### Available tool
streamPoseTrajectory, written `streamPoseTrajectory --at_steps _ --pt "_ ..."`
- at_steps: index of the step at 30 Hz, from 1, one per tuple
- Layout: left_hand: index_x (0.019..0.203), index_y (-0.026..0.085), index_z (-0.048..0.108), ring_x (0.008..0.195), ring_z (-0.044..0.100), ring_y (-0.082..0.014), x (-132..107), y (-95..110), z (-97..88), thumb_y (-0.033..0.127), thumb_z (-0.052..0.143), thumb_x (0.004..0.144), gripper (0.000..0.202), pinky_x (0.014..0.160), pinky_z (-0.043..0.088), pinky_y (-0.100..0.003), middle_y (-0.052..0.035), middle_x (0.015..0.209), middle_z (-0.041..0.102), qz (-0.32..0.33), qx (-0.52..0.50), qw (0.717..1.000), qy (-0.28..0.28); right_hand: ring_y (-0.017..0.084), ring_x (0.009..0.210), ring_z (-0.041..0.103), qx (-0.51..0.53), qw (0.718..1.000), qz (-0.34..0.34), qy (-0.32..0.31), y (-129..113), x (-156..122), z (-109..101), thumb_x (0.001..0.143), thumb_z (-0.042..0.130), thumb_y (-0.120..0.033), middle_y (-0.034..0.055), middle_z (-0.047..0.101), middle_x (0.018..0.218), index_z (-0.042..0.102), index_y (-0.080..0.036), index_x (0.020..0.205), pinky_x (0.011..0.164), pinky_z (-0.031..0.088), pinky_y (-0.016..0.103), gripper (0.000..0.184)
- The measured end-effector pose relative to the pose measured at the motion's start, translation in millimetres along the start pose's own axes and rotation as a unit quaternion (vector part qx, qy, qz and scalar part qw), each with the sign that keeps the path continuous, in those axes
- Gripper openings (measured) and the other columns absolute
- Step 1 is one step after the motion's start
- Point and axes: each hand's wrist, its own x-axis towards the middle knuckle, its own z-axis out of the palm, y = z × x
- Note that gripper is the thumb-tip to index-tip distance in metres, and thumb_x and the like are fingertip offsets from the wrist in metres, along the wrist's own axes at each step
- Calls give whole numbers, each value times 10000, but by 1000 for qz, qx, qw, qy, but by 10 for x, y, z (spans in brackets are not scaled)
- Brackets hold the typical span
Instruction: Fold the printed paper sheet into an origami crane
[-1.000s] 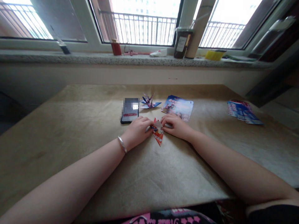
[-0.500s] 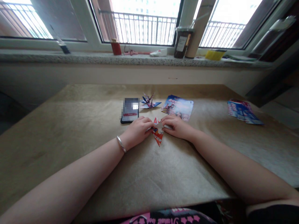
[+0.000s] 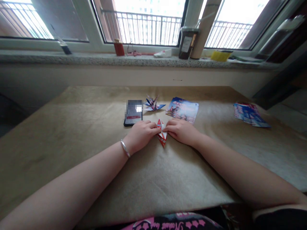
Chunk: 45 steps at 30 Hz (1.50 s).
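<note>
Between my hands a small folded paper [image 3: 162, 135], red and white with printing, lies on the table in a narrow diamond shape. My left hand [image 3: 143, 133] grips its left side, fingers closed at the edge. From the other side my right hand [image 3: 180, 130] pinches the right edge, its fingertips near the middle of the paper. Both sets of fingertips almost meet there and cover part of the folds. Just beyond stands a finished-looking origami crane [image 3: 153, 104] in blue and white paper.
A phone [image 3: 133, 113] lies beyond my left hand. A stack of printed paper sheets [image 3: 182, 108] is behind my right hand, and more sheets [image 3: 251, 115] lie far right. Bottles and small items line the stone windowsill [image 3: 148, 61] behind the table [image 3: 153, 179].
The paper's sides have been brought inward, so it looks narrower and shows white along its middle. My fingertips have moved closer together over it.
</note>
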Motion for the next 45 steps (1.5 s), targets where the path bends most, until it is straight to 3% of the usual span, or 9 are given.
streamPoseTrajectory --at_steps 8,17,25,32,45 --pt "1058 225 663 816 589 -170 33 70 -91 177 551 897 202 658 454 -266 -28 912 652 -2 33 998 -48 153 766 580 -52 998 -4 -28 -66 27 -58 899 501 -178 64 672 900 723 -220 930 650 399 254 228" --pt "1036 206 659 760 566 -157 32 71 -80 149 513 903 205 628 447 -254 -44 887 637 1 37 998 -43 166 761 581 -65 997 -8 -42 -90 49 -81 899 480 -164 69 673 897 721 -216 917 647 403 265 247" --pt "1023 217 673 844 577 -167 -3 47 -77 173 527 898 198 718 479 -266 -43 919 639 -4 -21 999 -37 165 804 593 -30 998 11 -46 -69 5 -82 885 497 -182 59 679 926 725 -236 970 682 414 263 250" --pt "1034 234 680 826 589 -187 -5 71 -108 206 526 904 204 666 480 -279 -42 923 648 -2 14 998 -57 165 744 581 -71 995 0 -74 -110 28 -156 884 493 -174 61 679 874 737 -243 956 631 373 274 265" --pt "989 227 716 902 623 -173 -29 -10 -174 122 524 827 271 793 509 -278 -35 993 677 -28 -63 995 -78 158 768 608 -38 996 44 -62 -63 -55 -171 843 546 -202 33 706 930 747 -244 895 652 408 279 212"
